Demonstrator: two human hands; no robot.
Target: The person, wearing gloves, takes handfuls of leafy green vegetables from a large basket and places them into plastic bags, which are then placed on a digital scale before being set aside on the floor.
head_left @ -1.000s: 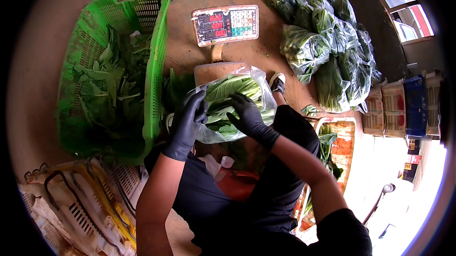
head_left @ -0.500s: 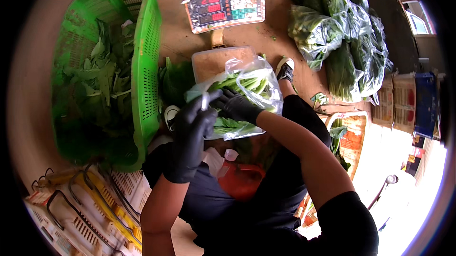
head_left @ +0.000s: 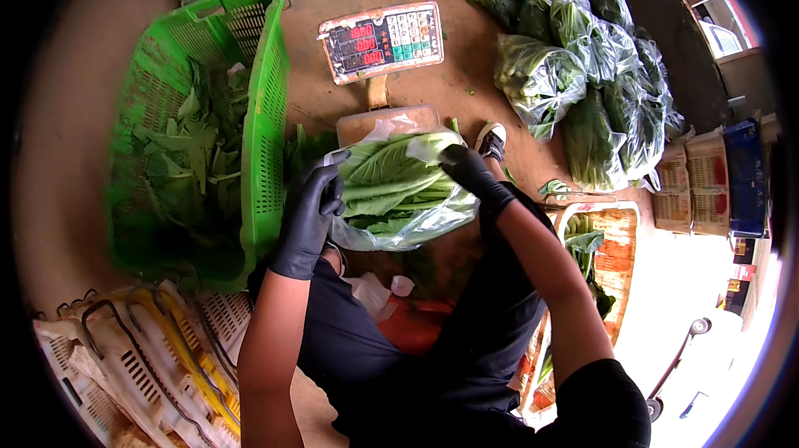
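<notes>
A clear plastic bag (head_left: 391, 237) full of long leafy greens (head_left: 387, 173) lies on the platform of a weighing scale (head_left: 354, 128), its mouth spread wide. My left hand (head_left: 315, 202), in a black glove, has its fingers curled on the bag's left edge. At the opposite edge, my right hand (head_left: 473, 173), gloved too, pinches the whitish bunched plastic. The leaves and pale stalks lie bare between my hands. Beyond them stands the scale's display panel (head_left: 381, 42), lit with red digits.
A green crate (head_left: 266, 148) with loose leaves stands at my left. Bagged greens (head_left: 574, 74) are piled at the far right. By my right leg sits a crate (head_left: 628, 257) holding greens. White and yellow crates (head_left: 150, 348) lie at lower left, and a red object (head_left: 412, 327) is between my legs.
My right hand has moved from on top of the greens to the bag's right edge. The left hand has lowered and moved slightly left. The bag's mouth is wider, and the scale's reading differs.
</notes>
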